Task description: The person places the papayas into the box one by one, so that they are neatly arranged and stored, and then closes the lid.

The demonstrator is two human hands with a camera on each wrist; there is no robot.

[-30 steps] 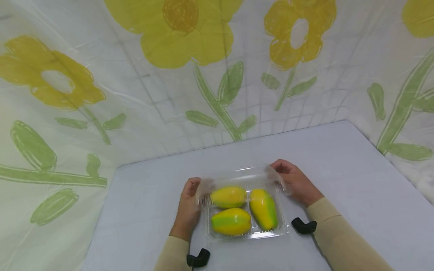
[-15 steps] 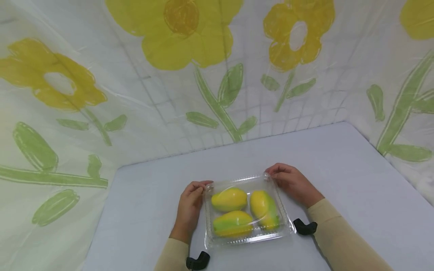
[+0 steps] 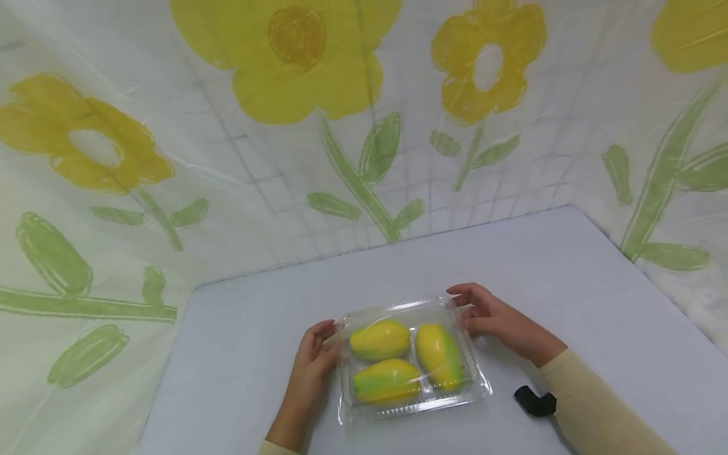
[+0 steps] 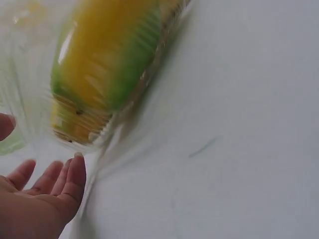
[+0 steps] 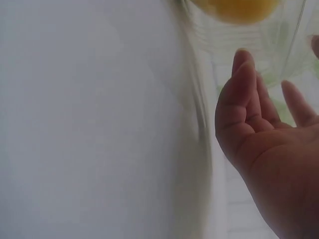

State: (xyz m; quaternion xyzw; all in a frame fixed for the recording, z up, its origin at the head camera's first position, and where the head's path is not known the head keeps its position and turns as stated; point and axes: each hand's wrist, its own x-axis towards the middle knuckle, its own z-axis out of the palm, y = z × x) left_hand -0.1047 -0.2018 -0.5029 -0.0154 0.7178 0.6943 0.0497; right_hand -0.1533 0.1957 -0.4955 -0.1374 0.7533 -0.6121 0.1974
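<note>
A clear plastic clamshell box (image 3: 414,407) lies on the table with its lid down over three yellow-green papayas, seen through the plastic. Two papayas, the upper one (image 3: 380,339) and the lower one (image 3: 387,380), lie on the left side; the third papaya (image 3: 439,356) stands lengthwise on the right. Beside the box's left edge is my left hand (image 3: 309,370), fingers loosely bent and gripping nothing. My right hand (image 3: 500,322) is at the upper right corner, its fingers spread and relaxed. Whether either hand touches the plastic, I cannot tell.
The white tabletop (image 3: 256,328) extends around the box. Behind it hangs a pale curtain (image 3: 239,240) printed with yellow flowers and green leaves. A black curved piece (image 3: 536,401) sits by the right sleeve.
The raised lid has swung down toward me over the papayas. Both hands have let go of its corners; the right hand has shifted slightly outward and the left hand nearer me.
</note>
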